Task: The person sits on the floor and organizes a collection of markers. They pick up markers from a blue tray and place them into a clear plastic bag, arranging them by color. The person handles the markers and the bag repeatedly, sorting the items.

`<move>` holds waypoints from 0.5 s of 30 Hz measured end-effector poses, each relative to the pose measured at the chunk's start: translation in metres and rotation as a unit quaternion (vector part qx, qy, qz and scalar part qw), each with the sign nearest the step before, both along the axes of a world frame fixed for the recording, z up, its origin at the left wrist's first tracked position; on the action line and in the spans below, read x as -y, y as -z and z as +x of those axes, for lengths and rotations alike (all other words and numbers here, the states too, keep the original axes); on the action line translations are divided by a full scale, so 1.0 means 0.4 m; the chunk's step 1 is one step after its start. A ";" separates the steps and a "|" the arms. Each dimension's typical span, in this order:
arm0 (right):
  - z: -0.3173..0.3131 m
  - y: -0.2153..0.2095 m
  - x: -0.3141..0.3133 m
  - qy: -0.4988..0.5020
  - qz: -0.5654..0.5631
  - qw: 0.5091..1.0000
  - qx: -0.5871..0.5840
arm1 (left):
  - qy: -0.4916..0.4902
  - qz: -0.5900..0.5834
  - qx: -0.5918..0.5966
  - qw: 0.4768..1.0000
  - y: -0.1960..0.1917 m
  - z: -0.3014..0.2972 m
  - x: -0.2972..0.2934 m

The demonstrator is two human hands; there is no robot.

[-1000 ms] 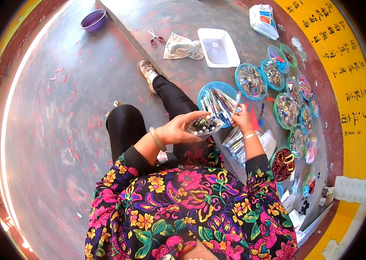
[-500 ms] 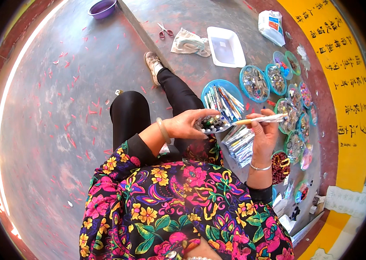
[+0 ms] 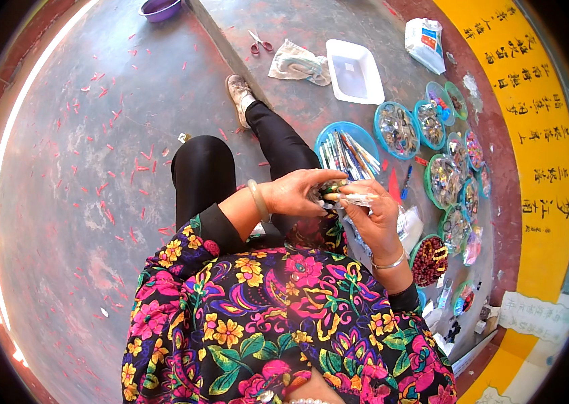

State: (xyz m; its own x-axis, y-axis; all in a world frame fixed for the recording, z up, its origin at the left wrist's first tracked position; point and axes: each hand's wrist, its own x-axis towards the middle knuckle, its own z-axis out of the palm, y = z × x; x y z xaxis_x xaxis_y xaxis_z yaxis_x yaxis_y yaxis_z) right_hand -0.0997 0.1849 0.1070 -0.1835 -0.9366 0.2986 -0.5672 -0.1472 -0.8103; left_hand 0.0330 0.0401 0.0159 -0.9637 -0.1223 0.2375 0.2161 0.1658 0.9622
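Right at the centre of the frame, the left hand point(image 3: 298, 193) is curled round a bunch of pens point(image 3: 329, 190), while the right hand point(image 3: 380, 219), thumb and fingers pinched together, has a slim pale pen point(image 3: 353, 198) with its tip at that bunch. Just above sits a blue basin point(image 3: 355, 127) loaded with more pens, a white tray point(image 3: 357, 79) beyond it, right of upper centre.

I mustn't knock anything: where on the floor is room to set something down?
Widest: floor left of the left knee, dotted with red scraps. Smaller: the gap between white tray and white packet. Crowded: the pen basket and round baskets to its right.
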 end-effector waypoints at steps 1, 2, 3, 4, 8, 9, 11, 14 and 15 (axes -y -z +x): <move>-0.003 0.014 0.000 0.005 0.010 1.000 0.004 | -0.001 0.002 -0.001 1.000 -0.005 -0.001 0.000; -0.006 0.024 0.000 0.011 0.019 1.000 0.007 | -0.001 0.004 -0.001 1.000 -0.009 -0.002 0.000; -0.006 0.030 0.002 0.009 0.028 1.000 -0.001 | 0.000 0.019 0.012 1.000 -0.011 -0.001 0.000; -0.006 0.035 0.004 0.008 0.038 0.999 -0.010 | 0.002 0.034 0.024 0.999 -0.012 -0.001 0.000; -0.003 0.018 0.006 0.016 0.080 0.997 -0.013 | -0.004 0.033 0.035 0.999 -0.013 -0.001 0.005; 0.001 0.001 0.004 0.037 0.094 0.995 -0.002 | -0.012 0.029 0.025 0.999 -0.008 -0.001 0.005; 0.011 -0.041 0.000 0.079 0.120 0.989 0.021 | -0.027 0.022 0.006 0.999 0.006 -0.001 0.004; 0.020 -0.073 -0.001 0.058 0.053 0.996 -0.044 | -0.022 0.024 0.014 0.999 -0.001 -0.001 0.003; 0.020 -0.068 0.002 0.046 0.032 0.996 -0.076 | -0.020 0.026 0.012 0.999 -0.001 -0.002 0.003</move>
State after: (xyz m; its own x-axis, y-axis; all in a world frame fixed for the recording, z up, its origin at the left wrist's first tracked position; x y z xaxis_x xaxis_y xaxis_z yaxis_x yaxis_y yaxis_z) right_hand -0.0916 0.1840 0.1343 -0.2262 -0.9358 0.2703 -0.6928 -0.0405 -0.7200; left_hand 0.0321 0.0389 0.0164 -0.9631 -0.1719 0.2071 0.1874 0.1238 0.9745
